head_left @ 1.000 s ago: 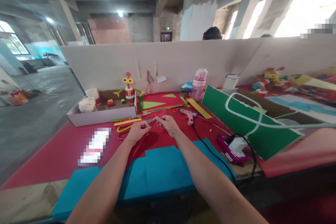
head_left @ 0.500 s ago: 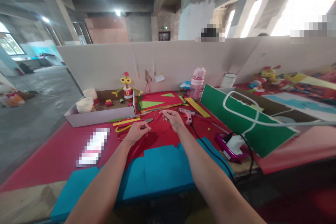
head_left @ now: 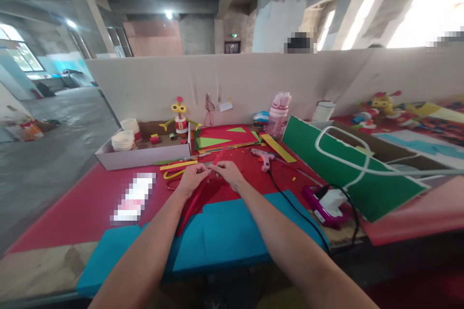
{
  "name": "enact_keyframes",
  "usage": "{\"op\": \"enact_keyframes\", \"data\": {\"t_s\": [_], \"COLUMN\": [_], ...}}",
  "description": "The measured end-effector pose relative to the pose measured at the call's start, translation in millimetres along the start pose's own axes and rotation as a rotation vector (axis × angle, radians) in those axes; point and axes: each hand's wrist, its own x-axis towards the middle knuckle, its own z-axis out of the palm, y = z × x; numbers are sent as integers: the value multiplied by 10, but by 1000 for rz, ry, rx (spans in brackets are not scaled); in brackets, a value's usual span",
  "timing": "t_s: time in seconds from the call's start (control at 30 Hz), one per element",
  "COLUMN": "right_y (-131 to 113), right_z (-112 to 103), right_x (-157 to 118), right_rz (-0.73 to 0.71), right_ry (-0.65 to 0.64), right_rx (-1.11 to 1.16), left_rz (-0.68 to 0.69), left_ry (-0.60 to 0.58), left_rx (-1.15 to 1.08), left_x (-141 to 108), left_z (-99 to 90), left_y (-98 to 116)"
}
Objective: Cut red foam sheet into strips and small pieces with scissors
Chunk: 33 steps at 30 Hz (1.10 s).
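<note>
My left hand (head_left: 193, 179) and my right hand (head_left: 227, 174) meet over the red tabletop, fingertips pinched close together. Between them runs a long, narrow red paper strip (head_left: 194, 205); its lower end slants down towards the blue sheet (head_left: 221, 231), and a red end also sticks up beyond the fingers. The exact spot each hand grips is hidden by the fingers. Partly behind my left hand lie scissors (head_left: 170, 175) with yellow and red handles. To the right of my right hand rests a pink glue gun (head_left: 266, 159) with a black cord.
Stacked coloured paper (head_left: 213, 142) lies behind the hands. At the left a shallow box (head_left: 145, 157) holds paper cups (head_left: 123, 141) and a yellow-headed figure (head_left: 179, 116). A purple power strip (head_left: 322, 210), green board (head_left: 348, 169), yellow strip (head_left: 279, 148) and pink bottle (head_left: 279, 113) stand right.
My hands were apart and have come together at the fingertips. The red strip now stretches between and past them. The view has shifted slightly.
</note>
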Motion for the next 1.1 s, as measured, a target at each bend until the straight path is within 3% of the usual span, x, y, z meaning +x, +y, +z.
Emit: {"op": "enact_keyframes", "data": {"t_s": [0.5, 0.83, 0.9, 1.0, 1.1], "right_y": [-159, -135, -116, -58, -15], "right_z": [-401, -472, -440, -255, -55], "right_x": [66, 132, 119, 70, 19], "right_rz": [-119, -226, -138, 63, 28], "right_ry": [194, 557, 444, 130, -33], "right_rx": [106, 423, 388, 227, 36], "left_rz": [-13, -53, -79, -94, -96], "left_ry": [-150, -171, -92, 10, 24], "left_rx": [44, 5, -41, -125, -159], "left_x": [-66, -60, -38, 4, 22], "left_z": [47, 38, 29, 10, -7], "left_y": [76, 80, 44, -18, -47]}}
